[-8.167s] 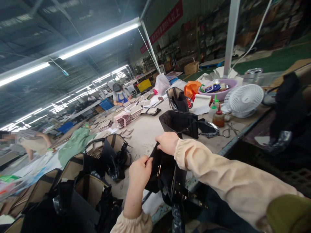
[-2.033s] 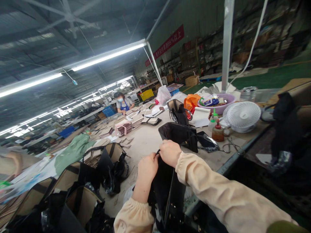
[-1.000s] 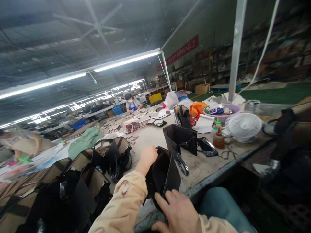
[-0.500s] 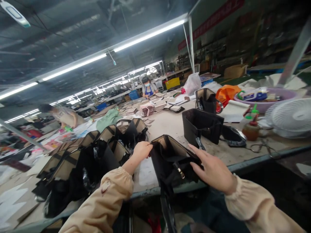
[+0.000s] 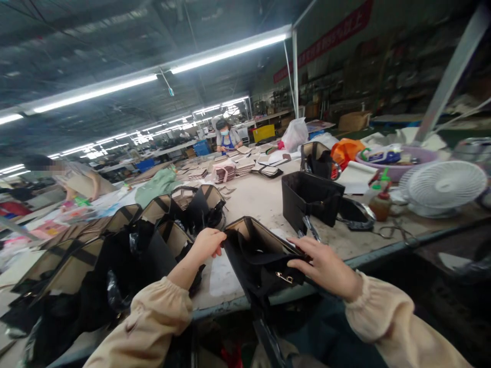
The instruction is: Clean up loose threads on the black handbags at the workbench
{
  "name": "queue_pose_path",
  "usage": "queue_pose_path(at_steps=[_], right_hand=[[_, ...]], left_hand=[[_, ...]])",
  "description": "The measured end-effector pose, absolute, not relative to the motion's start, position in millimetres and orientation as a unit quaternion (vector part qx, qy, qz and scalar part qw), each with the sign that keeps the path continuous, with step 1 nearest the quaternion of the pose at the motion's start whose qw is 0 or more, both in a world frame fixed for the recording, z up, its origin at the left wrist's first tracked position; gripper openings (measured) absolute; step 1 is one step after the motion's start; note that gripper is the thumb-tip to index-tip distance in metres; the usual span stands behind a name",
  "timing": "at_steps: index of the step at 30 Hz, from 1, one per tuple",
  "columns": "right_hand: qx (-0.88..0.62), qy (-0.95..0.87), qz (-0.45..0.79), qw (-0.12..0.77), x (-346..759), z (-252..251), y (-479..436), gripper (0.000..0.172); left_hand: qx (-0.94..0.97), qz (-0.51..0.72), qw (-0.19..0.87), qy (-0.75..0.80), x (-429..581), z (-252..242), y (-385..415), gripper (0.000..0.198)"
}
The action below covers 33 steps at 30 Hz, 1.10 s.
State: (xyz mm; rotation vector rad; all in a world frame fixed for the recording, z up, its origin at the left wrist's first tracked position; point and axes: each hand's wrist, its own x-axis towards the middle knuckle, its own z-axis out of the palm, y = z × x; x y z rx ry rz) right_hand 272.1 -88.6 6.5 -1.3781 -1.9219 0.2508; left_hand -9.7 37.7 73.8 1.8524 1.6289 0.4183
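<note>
A black handbag [image 5: 264, 273] with a beige inside stands open at the table's front edge, its lower part hanging over. On its front a small gold metal clasp [image 5: 284, 277] shows. My left hand [image 5: 209, 244] is closed on the bag's left top corner, thumb and fingers pinching the rim. At the opposite end, my right hand [image 5: 322, 266] grips the right rim between thumb and fingers. A plastic-wrapped strap [image 5: 266, 337] dangles below the bag.
Several similar black bags [image 5: 153, 250] crowd the table on the left. Behind the held bag stands a wider black bag [image 5: 312, 199]. To the right are small bottles [image 5: 380, 204], a white fan [image 5: 443, 186] and a purple basin [image 5: 429, 155]. Co-workers [image 5: 227, 138] sit farther back.
The view has turned slightly right. The clasp has swung from hanging down to lying nearly sideways. My right hand has closed in on the bag's right rim; my left keeps its corner.
</note>
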Motion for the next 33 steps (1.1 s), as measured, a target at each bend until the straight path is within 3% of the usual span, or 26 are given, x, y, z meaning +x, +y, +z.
queue_pose_path(at_steps=[5, 10, 12, 15, 17, 19, 23, 26, 30, 33], right_hand=[[-0.521, -0.747, 0.119, 0.394, 283.3, 19.2, -52.8, 0.035], [-0.495, -0.76, 0.135, 0.399, 274.3, 15.1, -34.6, 0.035], [-0.487, -0.762, 0.145, 0.401, 273.5, 8.9, -37.2, 0.043], [-0.477, -0.766, 0.162, 0.4, 279.2, -0.3, -48.4, 0.071], [-0.48, -0.768, 0.175, 0.387, 284.0, -4.6, -56.7, 0.092], [-0.507, -0.766, 0.177, 0.353, 285.7, -7.5, -62.4, 0.098], [-0.583, -0.744, 0.126, 0.302, 279.3, -13.7, -61.5, 0.078], [-0.601, -0.745, 0.079, 0.278, 274.5, -18.1, -54.6, 0.054], [-0.604, -0.756, 0.059, 0.246, 277.0, -17.3, -44.6, 0.019], [-0.575, -0.775, 0.075, 0.251, 281.6, -9.6, -34.1, 0.01]], left_hand=[[0.638, 0.196, 0.444, 0.598, -27.7, 69.7, 25.9, 0.031], [0.589, 0.227, 0.506, 0.588, -45.0, 65.5, 7.0, 0.034], [0.572, 0.22, 0.528, 0.587, -47.4, 64.9, 4.1, 0.036], [0.574, 0.202, 0.531, 0.59, -46.3, 65.2, 5.5, 0.039], [0.608, 0.175, 0.494, 0.596, -45.4, 66.3, 8.6, 0.042], [0.662, 0.126, 0.42, 0.608, -46.7, 68.7, 11.1, 0.044], [0.799, 0.082, 0.139, 0.58, -54.9, 76.2, 6.4, 0.048], [0.896, 0.153, -0.036, 0.416, -55.0, 79.8, -6.6, 0.036], [0.949, 0.166, -0.099, 0.25, -38.2, 79.0, -21.0, 0.042], [0.949, 0.158, -0.095, 0.257, -22.6, 79.7, -25.3, 0.041]])
